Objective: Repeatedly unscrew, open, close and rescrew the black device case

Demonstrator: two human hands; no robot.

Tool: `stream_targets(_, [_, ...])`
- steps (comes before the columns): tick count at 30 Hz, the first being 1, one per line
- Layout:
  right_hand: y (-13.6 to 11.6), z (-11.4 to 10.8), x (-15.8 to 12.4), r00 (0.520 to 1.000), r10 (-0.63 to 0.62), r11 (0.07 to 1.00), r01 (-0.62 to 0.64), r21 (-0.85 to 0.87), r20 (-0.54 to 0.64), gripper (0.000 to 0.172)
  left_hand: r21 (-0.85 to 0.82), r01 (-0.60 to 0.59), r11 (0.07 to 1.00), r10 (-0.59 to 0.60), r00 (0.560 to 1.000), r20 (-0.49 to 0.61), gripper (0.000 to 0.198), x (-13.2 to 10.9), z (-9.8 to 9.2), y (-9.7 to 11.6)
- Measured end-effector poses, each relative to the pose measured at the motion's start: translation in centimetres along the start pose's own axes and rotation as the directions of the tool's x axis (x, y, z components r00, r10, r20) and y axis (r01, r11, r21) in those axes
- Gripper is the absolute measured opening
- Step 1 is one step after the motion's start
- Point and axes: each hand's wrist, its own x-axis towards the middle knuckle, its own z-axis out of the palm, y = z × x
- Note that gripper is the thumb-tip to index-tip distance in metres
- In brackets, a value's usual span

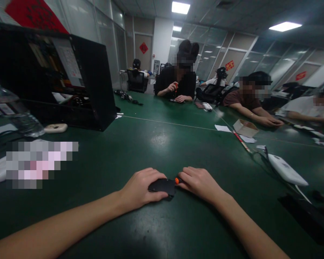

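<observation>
Now the left hand (140, 189) pinches a flat black slab (162, 187) at the green table (162, 226)'s near side, long axis crosswise, one end facing the right hand (199, 182), whose fingers curl around an orange-collared tool (177, 181).
</observation>
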Motion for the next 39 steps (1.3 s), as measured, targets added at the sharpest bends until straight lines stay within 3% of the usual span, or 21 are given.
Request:
stream_targets(14, [-2.2,0.4,0.3,0.992,0.113,0.994,-0.114,-0.004,-0.061,0.032,-0.076,-0.059,0.995,0.059,0.998,0.004,0.040,-0.1,-0.1,-0.4])
stream_targets(19, [-1.7,0.2,-0.1,0.992,0.115,0.993,-0.115,0.010,-0.058,0.030,-0.173,0.033,0.984,-0.013,0.993,0.118,0.052,0.4,-1.9,-1.7])
stream_targets(23, [-1.7,0.1,-0.1,0.987,0.143,0.989,-0.145,-0.021,-0.068,0.026,-0.167,0.040,0.985,-0.007,0.981,0.194,0.052,0.8,-3.0,-2.6])
stream_targets(30, [-2.3,0.1,0.4,0.986,0.126,0.987,-0.135,-0.086,-0.106,0.024,-0.160,0.045,0.986,-0.016,0.984,0.179,0.051,0.8,-2.8,-2.8])
stream_targets(39, [-2.3,0.0,0.5,0.994,0.098,0.989,-0.103,-0.103,-0.055,0.016,-0.159,0.078,0.984,-0.051,0.984,0.170,0.051,0.7,-2.7,-2.8])
